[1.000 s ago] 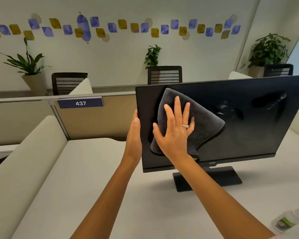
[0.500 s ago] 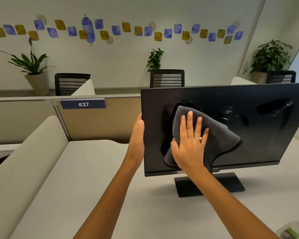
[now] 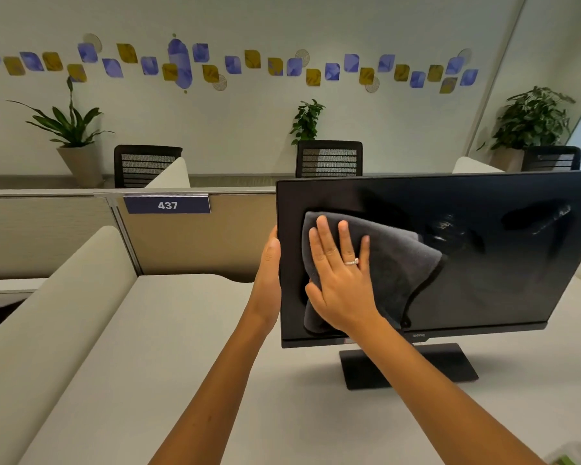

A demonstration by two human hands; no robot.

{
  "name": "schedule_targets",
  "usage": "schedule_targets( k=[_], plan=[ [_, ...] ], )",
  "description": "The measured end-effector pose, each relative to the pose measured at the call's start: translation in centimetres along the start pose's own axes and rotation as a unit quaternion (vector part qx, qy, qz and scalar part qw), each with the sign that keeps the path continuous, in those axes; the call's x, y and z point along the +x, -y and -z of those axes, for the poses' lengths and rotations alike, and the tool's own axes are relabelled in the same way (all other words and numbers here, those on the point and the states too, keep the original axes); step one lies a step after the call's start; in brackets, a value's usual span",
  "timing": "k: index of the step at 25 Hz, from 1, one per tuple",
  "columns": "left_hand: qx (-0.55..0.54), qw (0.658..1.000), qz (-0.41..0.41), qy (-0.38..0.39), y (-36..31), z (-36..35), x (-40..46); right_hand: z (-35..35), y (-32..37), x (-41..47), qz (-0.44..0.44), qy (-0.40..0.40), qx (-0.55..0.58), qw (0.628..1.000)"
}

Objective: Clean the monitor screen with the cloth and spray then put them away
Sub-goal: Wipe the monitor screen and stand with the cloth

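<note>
Right hand (image 3: 341, 280) flat on grey cloth (image 3: 393, 260), fingers spread, pressing it against left part of monitor screen (image 3: 483, 263). Left hand (image 3: 269, 263) grips monitor's left edge, thumb in front, other fingers hidden behind. Monitor upright on white desk (image 3: 182, 347). Spray bottle (image 3: 574, 459) barely visible at bottom right corner, blurred.

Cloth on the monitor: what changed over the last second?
The right hand swept the grey cloth down and toward the screen's middle, then back up and left, near the monitor's left edge. It stays flat on the cloth, pressed to the screen. The left hand still steadies the left bezel. Monitor unmoved; the view shifted slightly.
</note>
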State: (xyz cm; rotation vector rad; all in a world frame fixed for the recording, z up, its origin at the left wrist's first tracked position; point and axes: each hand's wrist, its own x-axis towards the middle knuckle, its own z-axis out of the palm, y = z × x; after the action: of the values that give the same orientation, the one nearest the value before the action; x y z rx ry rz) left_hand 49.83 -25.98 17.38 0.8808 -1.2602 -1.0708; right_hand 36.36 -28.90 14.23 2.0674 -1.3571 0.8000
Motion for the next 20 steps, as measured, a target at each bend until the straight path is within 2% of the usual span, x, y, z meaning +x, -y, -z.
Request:
schedule_targets(
  k=[3, 8, 16, 20],
  plan=[
    [0.000, 1.000, 0.008, -0.020, 0.1, -0.3, 0.2, -0.6, -1.2, -2.6, -0.016, 0.004, 0.000, 1.000],
    [0.006, 0.999, 0.040, -0.034, 0.3, -0.6, 0.8, 1.0, -3.8, -1.1, -0.121, -0.048, 0.004, 0.992],
    [-0.018, 1.000, 0.019, -0.012, 0.0, -0.4, 0.3, 2.0, -0.7, 4.4, -0.058, -0.109, 0.086, 0.989],
    [-0.012, 1.000, 0.016, 0.004, -0.7, -0.3, -0.1, 1.5, 0.9, 5.0, -0.056, -0.126, 0.122, 0.983]
  ],
)
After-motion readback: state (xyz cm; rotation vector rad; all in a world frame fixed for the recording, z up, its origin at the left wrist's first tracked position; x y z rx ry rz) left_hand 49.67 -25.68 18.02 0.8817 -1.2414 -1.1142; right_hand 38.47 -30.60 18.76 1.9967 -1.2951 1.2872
